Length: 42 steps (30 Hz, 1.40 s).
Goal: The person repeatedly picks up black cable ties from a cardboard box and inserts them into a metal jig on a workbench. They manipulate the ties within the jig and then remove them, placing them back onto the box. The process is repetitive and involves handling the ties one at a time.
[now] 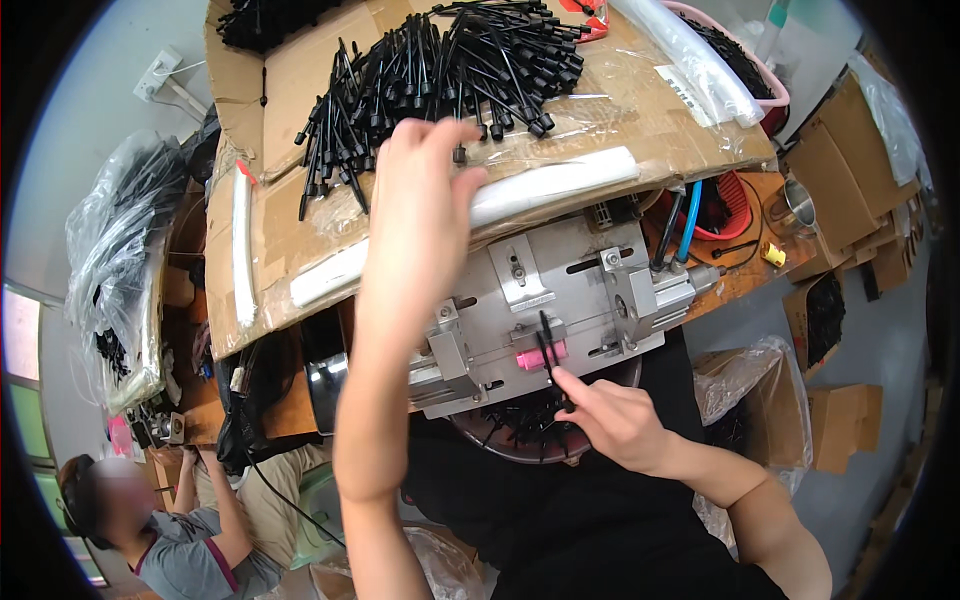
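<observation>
My left hand (425, 170) reaches over the near edge of a heap of thin black plastic rods with thick ends (420, 75) on a cardboard sheet (580, 125). Its thumb and forefinger are apart, with one rod's end showing in the gap; I see no grip on it. Lower right, my right hand (620, 420) pinches a slim black rod (547, 345), tilted across a small pink block (540, 356). That block sits at the front of a grey metal fixture (580, 295), between two upright metal blocks. The rod's lower end is partly hidden by my fingers.
White padded strips (555, 187) line the cardboard. Below the fixture, a round bowl (575, 458) holds black pieces. Right are a red basket (738, 215), blue tube (688, 225), metal cup (793, 203) and boxes (845, 425). Another person (195, 545) sits lower left.
</observation>
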### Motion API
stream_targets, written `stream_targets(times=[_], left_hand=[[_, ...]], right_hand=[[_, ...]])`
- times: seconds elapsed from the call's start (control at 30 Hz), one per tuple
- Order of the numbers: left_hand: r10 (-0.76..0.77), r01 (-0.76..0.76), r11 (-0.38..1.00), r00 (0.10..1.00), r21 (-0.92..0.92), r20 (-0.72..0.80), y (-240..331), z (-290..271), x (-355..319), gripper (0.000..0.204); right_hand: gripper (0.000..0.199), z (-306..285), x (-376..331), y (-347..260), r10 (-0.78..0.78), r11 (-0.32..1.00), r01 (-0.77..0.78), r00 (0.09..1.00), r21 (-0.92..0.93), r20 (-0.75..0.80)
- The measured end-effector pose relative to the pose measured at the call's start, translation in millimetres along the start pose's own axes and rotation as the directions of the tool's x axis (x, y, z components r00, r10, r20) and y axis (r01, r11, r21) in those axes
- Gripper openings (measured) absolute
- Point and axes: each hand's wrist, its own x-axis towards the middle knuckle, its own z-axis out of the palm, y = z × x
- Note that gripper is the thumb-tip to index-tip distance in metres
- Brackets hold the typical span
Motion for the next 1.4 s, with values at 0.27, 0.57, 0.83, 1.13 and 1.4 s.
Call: stream_targets(times=[0.27,0.57,0.83,1.13,1.4], left_hand=[[-0.021,0.046,0.990,0.983,-0.133,0.183,-8,-23,5,0.029],[-0.083,0.080,0.997,0.976,0.022,0.199,86,-11,-171,0.069],[-0.168,0.157,0.986,0.919,0.058,0.357,95,24,-179,0.072],[-0.003,0.001,1.000,0.987,0.013,0.164,60,-17,-101,0.050],[-0.118,0.136,0.990,0.950,-0.044,0.288,-26,-28,9,0.023]], right_hand=[[0.065,12,11,3,0.046,0.999,-0.045,0.998,-0.022,0.048],[0.035,-66,77,0,-0.082,0.988,0.057,0.982,-0.144,-0.169],[0.022,-83,68,-1,0.128,0.992,-0.125,0.941,0.027,-0.315],[0.023,-83,136,30,-0.313,0.887,0.197,0.921,-0.417,-0.231],[0.007,-91,256,76,-0.539,0.555,0.685,0.728,-0.472,0.423]])
